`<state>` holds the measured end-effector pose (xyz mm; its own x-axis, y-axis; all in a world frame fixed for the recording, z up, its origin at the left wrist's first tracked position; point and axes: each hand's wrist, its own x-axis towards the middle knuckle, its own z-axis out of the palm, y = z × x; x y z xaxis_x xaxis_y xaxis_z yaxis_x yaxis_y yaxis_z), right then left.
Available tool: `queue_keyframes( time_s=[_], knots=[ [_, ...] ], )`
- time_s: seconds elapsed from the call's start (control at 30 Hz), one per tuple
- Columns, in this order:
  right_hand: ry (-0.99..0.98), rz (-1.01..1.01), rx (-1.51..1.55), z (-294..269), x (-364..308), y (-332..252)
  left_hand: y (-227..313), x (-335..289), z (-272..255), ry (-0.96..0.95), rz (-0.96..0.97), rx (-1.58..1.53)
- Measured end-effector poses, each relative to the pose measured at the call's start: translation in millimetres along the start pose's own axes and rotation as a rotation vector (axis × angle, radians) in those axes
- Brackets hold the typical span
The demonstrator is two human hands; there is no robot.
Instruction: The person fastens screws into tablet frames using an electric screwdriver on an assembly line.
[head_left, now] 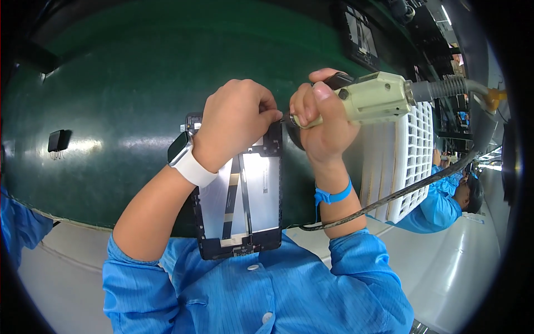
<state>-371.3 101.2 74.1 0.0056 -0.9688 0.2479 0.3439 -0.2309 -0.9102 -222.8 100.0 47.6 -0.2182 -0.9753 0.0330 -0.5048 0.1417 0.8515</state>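
An opened tablet (261, 195) with a black frame, silvery inside and dark ribbon strips lies in front of me, its near end reaching past the table edge. My left hand (236, 114) is over its far end, thumb and fingers pinched together at the far right corner. What the pinch holds, if anything, is too small to make out. My right hand (328, 119) is wrapped round a pale green gun-shaped tool (378, 99). The tool's narrow tip is beside my left fingertips, close to that corner; whether they touch cannot be seen.
A thick cable (400, 193) loops down from the tool's hose past my right forearm. To the right stands a white grid crate (414, 161). Another tablet (360, 34) lies at the far right. A small black part with thin wires (56, 141) sits on the green table (122, 100). Co-workers' blue sleeves show at both sides.
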Motion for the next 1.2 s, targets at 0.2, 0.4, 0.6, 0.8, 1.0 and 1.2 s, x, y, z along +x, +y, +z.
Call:
queue_keyframes(
  time_s=[0.2,0.4,0.6,0.8,1.0,1.2],
  knots=[
    [-0.044,-0.016,0.022,0.9,-0.9,2.2,-1.0,-0.7,-1.5,-0.005,0.006,0.005],
    [-0.001,-0.003,0.019,0.0,-2.6,1.1,2.4,0.2,0.2,-0.032,-0.006,0.001],
    [0.039,-0.061,0.143,-19.6,8.1,-19.6,-2.2,-1.8,-2.8,-0.042,-0.025,-0.037],
    [0.195,-0.108,-0.033,-52.6,23.9,-10.7,-1.7,1.0,-2.7,-0.071,-0.050,-0.032],
    [0.208,-0.083,-0.098,-49.1,24.4,-2.7,3.1,-0.3,-7.0,-0.083,-0.086,-0.011],
    [0.209,-0.068,-0.119,-51.2,21.5,-1.0,-2.3,-1.5,-2.6,-0.050,-0.037,-0.020]
  ],
)
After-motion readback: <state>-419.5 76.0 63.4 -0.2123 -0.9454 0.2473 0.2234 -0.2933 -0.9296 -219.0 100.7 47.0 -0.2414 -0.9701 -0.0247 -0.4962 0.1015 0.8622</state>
